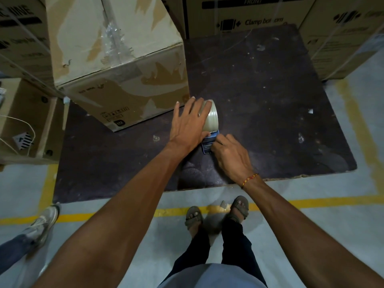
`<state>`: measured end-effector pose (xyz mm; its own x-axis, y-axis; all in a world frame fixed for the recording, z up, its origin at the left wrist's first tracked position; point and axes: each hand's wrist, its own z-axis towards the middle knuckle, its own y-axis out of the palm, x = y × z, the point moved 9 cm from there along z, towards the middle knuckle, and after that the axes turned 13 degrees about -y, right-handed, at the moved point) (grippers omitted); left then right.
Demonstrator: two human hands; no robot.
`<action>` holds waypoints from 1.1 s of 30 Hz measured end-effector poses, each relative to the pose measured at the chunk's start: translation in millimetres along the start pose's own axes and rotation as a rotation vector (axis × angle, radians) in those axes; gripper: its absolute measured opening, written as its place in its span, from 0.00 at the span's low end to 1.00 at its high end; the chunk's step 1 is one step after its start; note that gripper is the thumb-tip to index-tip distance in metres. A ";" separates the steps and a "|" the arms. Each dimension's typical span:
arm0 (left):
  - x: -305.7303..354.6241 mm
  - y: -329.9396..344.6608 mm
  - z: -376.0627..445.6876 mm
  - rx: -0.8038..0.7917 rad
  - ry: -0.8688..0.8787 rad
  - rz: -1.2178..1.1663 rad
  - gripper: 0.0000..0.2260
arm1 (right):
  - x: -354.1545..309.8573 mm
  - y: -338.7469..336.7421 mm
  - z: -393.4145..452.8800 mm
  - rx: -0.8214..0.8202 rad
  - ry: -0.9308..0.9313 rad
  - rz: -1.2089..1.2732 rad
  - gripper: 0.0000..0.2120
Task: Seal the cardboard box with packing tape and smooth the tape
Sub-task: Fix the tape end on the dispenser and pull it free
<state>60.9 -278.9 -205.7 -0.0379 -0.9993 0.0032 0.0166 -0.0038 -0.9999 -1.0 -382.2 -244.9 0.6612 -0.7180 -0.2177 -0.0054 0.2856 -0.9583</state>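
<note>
A tall cardboard box (116, 59) with torn patches and old clear tape along its top seam stands on a dark board (270, 100) at the upper left. Just right of its lower corner is a tape dispenser (212, 129) with a clear tape roll and a blue body, held over the board. My left hand (190, 125) wraps the roll from the left side. My right hand (230, 154) pinches the blue front end of the dispenser with its fingertips. Neither hand touches the box.
Large printed cartons (249, 15) stand behind and to the right, smaller boxes (25, 121) at the left with a white cord. My sandalled feet (216, 213) stand on grey floor with yellow lines. Another person's shoe (44, 221) is at the lower left.
</note>
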 end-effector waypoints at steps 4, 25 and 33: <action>-0.4 1.8 3.1 -0.030 0.047 0.002 0.42 | -3.7 0.9 -2.4 -0.007 -0.022 0.007 0.03; 1.2 14.2 34.9 -0.467 0.130 -0.270 0.38 | -12.0 2.3 -40.6 -0.137 -0.116 0.104 0.03; 17.8 10.1 -0.6 -0.124 0.163 -0.167 0.43 | -9.3 0.5 -42.5 -0.145 -0.075 0.073 0.04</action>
<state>59.8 -296.8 -215.8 -0.1906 -0.9658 0.1760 -0.1253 -0.1539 -0.9801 -39.0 -402.4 -251.1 0.7092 -0.6478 -0.2782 -0.1596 0.2368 -0.9584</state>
